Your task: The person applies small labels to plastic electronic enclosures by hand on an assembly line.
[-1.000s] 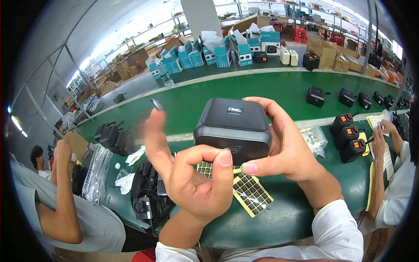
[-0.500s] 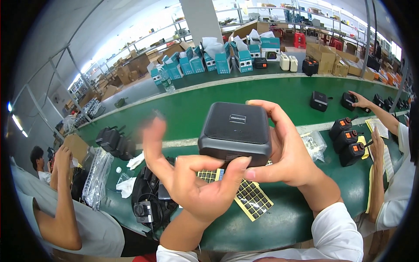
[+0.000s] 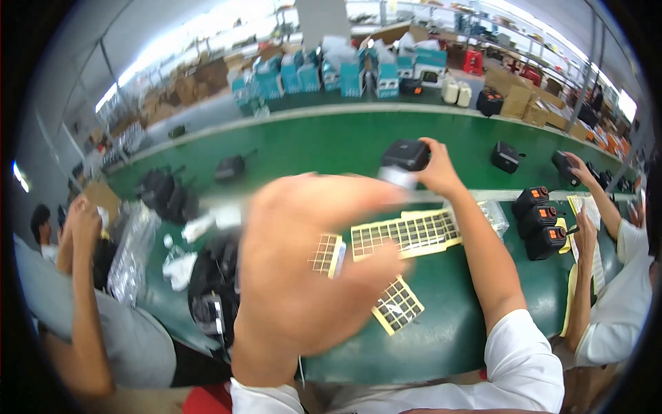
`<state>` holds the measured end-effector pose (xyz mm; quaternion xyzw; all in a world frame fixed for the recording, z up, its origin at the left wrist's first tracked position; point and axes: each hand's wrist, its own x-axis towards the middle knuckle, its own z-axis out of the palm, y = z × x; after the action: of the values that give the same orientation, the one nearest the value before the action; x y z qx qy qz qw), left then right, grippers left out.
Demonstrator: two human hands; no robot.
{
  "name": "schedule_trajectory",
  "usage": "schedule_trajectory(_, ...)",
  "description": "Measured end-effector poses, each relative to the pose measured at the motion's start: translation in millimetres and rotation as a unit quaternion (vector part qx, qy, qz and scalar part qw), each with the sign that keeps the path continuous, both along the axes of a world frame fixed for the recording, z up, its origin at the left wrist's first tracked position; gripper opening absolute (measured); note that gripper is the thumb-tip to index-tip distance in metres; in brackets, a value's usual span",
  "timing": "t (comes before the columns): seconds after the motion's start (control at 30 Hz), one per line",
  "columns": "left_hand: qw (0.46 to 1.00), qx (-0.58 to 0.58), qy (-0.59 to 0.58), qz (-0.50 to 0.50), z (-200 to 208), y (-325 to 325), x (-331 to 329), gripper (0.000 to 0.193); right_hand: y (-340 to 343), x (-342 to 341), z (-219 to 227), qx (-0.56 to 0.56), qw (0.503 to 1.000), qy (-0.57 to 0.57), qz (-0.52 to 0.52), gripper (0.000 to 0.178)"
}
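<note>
Over green belting (image 3: 310, 148), right fingers (image 3: 439, 165) grip a boxy black device (image 3: 408, 153), left fingers (image 3: 345, 198) apart.

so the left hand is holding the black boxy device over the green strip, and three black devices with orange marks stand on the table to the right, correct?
The hand is wrong: the head view shows the right hand, not the left hand, holding the black boxy device over the green strip. The rest is right.
</note>
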<state>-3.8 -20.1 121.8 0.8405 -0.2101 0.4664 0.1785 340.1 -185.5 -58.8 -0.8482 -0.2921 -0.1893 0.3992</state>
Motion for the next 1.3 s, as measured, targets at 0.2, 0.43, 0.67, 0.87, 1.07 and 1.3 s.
schedule_trajectory(0.2, 0.986, -0.141, 0.048, -0.07, -8.1, -33.2, -4.8, 0.047, -14.1, 24.9, 1.4, -0.026, 0.989, 0.147, -0.002, 0.104)
schedule_trajectory(0.43, 0.971, -0.155, 0.093, -0.158, -33.1, -27.4, 9.8, 0.046, -9.7, 18.8, -17.6, -0.164, 0.973, 0.046, -0.155, 0.103)
schedule_trajectory(0.67, 0.967, -0.066, 0.127, -0.213, -23.8, -35.4, 11.3, 0.045, 4.4, 5.4, -21.8, -0.097, 0.976, -0.006, -0.194, 0.096)
schedule_trajectory(0.87, 0.964, 0.104, 0.214, -0.123, -60.3, -34.3, 33.3, 0.032, -23.8, 12.2, -23.8, -0.09, 0.982, -0.003, -0.165, 0.092)
schedule_trajectory(1.07, 0.977, 0.109, 0.17, -0.062, -121.2, 16.0, 29.0, 0.025, -8.6, -2.8, 2.8, -0.069, 0.987, -0.061, -0.131, 0.085)
schedule_trajectory(1.3, 1.0, 0.002, -0.005, 0.006, -135.3, 52.9, 15.9, 0.034, 67.7, -34.9, 10.4, -0.027, 0.987, -0.149, 0.052, 0.074)
